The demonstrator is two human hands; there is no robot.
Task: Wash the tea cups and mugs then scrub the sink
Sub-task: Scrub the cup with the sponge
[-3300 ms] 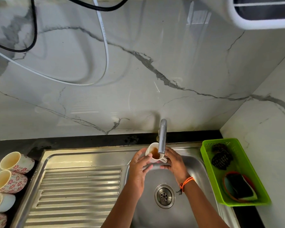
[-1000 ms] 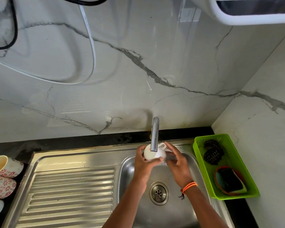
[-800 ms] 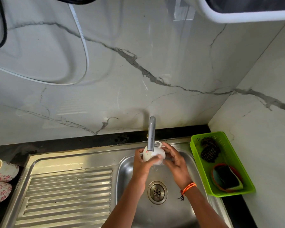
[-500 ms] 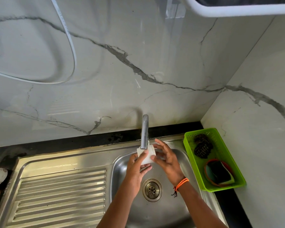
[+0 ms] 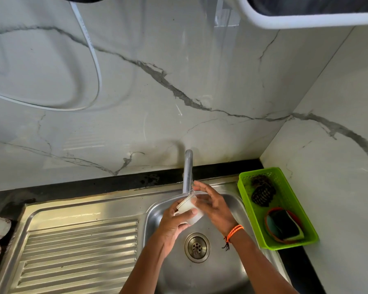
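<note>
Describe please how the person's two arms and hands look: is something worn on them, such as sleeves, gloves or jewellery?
Both forearms are bare as far as the picture shows: no sleeves and no gloves. The left hand has no visible ring, watch or band. The right hand has an orange braided thread bracelet at the wrist, with a short dark tassel hanging from its knot. No rings are visible on either hand.

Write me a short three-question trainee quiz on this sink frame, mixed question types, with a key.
1. True or false: the left hand grips the white cup over the sink basin.
2. Which lies in the green basket? A) a scrubber and a sponge B) a spoon C) a plate
3. Fill in: the cup is held just below the ____.

Key: 1 true. 2 A: the dark scrubber and the sponge. 3 tap; the right hand, fingers spread, touches the cup.
</note>
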